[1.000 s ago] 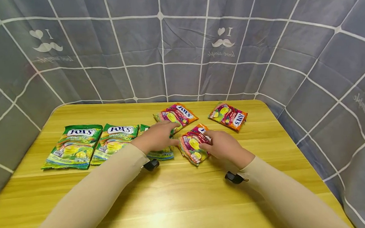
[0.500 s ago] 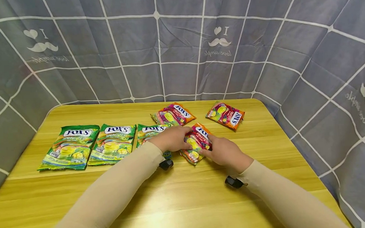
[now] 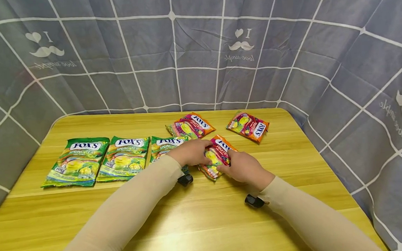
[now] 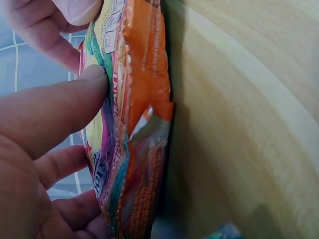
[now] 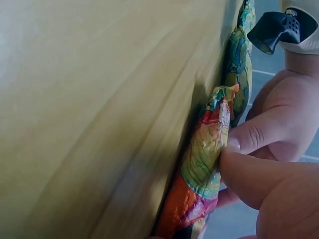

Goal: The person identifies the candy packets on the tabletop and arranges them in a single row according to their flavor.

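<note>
A purple and orange Fox's Fruits candy bag (image 3: 220, 151) lies flat on the wooden table between my two hands. My left hand (image 3: 193, 152) holds its left side, thumb and curled fingertips on the wrapper. From the right, my right hand (image 3: 246, 168) grips the opposite side, its thumb low on the front. The left wrist view shows the bag's orange sealed edge (image 4: 144, 64) close to the wood. In the right wrist view, both thumbs meet near the bag's (image 5: 202, 169) lower end. My left hand partly hides a green Spring Tea candy bag (image 3: 164, 143).
Two more green Spring Tea bags (image 3: 77, 163) lie in a row at the left. Behind my hands is a second Fruits bag (image 3: 190, 126), and a third Fruits bag (image 3: 248, 126) lies tilted at the back right. A grey checked curtain (image 3: 199, 37) surrounds the table (image 3: 207, 225).
My left hand has moved right from over the third green bag onto the Fruits bag. The right hand stays at its right side; the bag has barely shifted.
</note>
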Available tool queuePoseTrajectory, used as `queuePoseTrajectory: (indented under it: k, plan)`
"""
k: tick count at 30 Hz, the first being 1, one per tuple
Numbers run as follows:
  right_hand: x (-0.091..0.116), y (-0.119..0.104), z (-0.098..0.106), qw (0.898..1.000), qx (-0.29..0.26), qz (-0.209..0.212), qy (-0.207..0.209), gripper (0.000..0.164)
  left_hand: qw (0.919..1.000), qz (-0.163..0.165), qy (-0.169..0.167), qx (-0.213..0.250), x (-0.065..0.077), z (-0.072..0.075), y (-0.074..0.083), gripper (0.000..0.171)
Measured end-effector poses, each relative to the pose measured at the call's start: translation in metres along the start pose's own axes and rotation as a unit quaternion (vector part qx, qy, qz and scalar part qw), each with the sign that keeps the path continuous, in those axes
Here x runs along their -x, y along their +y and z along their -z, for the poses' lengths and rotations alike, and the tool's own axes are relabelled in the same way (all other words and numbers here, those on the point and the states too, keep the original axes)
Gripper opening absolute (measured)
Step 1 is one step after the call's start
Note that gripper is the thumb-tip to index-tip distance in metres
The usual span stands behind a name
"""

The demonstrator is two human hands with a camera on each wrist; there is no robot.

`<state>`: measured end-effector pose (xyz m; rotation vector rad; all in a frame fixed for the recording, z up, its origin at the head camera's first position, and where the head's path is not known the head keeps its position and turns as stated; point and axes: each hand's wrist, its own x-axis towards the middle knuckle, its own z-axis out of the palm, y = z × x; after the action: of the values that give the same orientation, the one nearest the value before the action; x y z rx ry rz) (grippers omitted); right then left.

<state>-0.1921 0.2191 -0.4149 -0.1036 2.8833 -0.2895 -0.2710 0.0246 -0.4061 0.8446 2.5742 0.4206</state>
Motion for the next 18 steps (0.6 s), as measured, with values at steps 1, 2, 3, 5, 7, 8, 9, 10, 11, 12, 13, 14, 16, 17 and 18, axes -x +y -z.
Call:
queuePoseTrajectory:
  k: [1,2,3,5,7,8,9,10,11,12,13,14,16,17,18]
  plan:
    - [-0.0005,-0.0002,-0.0006,1.0,-0.001,-0.001,0.0,0.084,1.0,0.0,0.001,0.004,-0.0006,-0.0002,-0.0002,0.078]
    - [-0.001,-0.0002,-0.0014,1.0,-0.001,-0.002,0.0,0.084,1.0,0.0,0.002,0.007,-0.001,-0.0005,-0.0005,0.078]
    - [-0.0015,0.0,-0.0021,1.0,-0.001,-0.002,0.001,0.085,0.9999,0.0,0.004,0.011,-0.0013,-0.0008,-0.0008,0.078]
    - [-0.0022,0.0006,-0.0033,1.0,-0.003,-0.002,0.003,0.086,0.9999,-0.001,0.006,0.016,-0.0023,-0.0013,-0.0012,0.078]
    - [-0.003,0.001,-0.0042,1.0,-0.005,-0.002,0.005,0.087,0.9997,-0.001,0.008,0.021,-0.0027,-0.0017,-0.0015,0.078]
    - [-0.0031,0.0012,-0.0045,1.0,-0.007,-0.002,0.005,0.087,0.9997,-0.001,0.008,0.023,-0.0028,-0.0019,-0.0016,0.078]
    - [-0.0033,0.0012,-0.0047,1.0,-0.008,-0.002,0.006,0.087,0.9996,-0.001,0.008,0.025,-0.003,-0.0019,-0.0017,0.078]
    - [-0.0034,0.0011,-0.0047,1.0,-0.009,-0.002,0.006,0.087,0.9996,-0.001,0.009,0.027,-0.0033,-0.0021,-0.0019,0.078]
    - [-0.0038,0.001,-0.0047,1.0,-0.009,-0.002,0.006,0.087,0.9996,-0.002,0.009,0.027,-0.0036,-0.0023,-0.0021,0.078]
    - [-0.0039,0.0009,-0.0047,1.0,-0.008,-0.003,0.006,0.087,0.9995,-0.002,0.009,0.029,-0.0035,-0.0024,-0.0022,0.078]
    - [-0.0041,0.0009,-0.0047,1.0,-0.008,-0.003,0.006,0.087,0.9995,-0.002,0.009,0.029,-0.0037,-0.0026,-0.0024,0.078]
    - [-0.004,0.0007,-0.0045,1.0,-0.007,-0.004,0.006,0.087,0.9995,-0.002,0.01,0.029,-0.0038,-0.0028,-0.0025,0.078]
    - [-0.0039,0.0002,-0.0042,1.0,-0.007,-0.005,0.006,0.087,0.9995,-0.002,0.01,0.03,-0.0043,-0.0033,-0.003,0.077]
    - [-0.0038,-0.0001,-0.004,1.0,-0.007,-0.006,0.005,0.087,0.9995,-0.002,0.011,0.03,-0.0044,-0.0034,-0.0031,0.077]
    - [-0.0036,-0.0005,-0.0037,1.0,-0.008,-0.007,0.005,0.087,0.9995,-0.002,0.012,0.03,-0.0043,-0.0034,-0.003,0.077]
